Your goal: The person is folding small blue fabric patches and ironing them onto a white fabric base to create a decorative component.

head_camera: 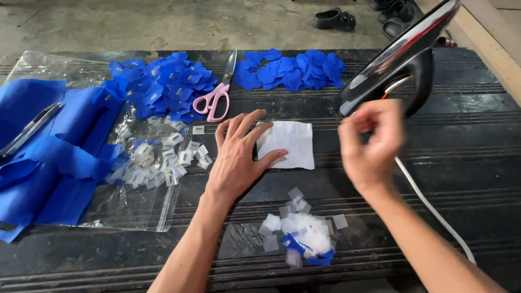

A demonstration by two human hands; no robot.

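Dark ribbed table: blue cloth on clear plastic sheet at left edge. Electric iron tilted near far right. Left hand flat, fingers spread, pressing white fabric square mid-table. Right hand raised beside the square, blurred; fingers curled, contents not discernible. Pink-handled scissors near far edge.
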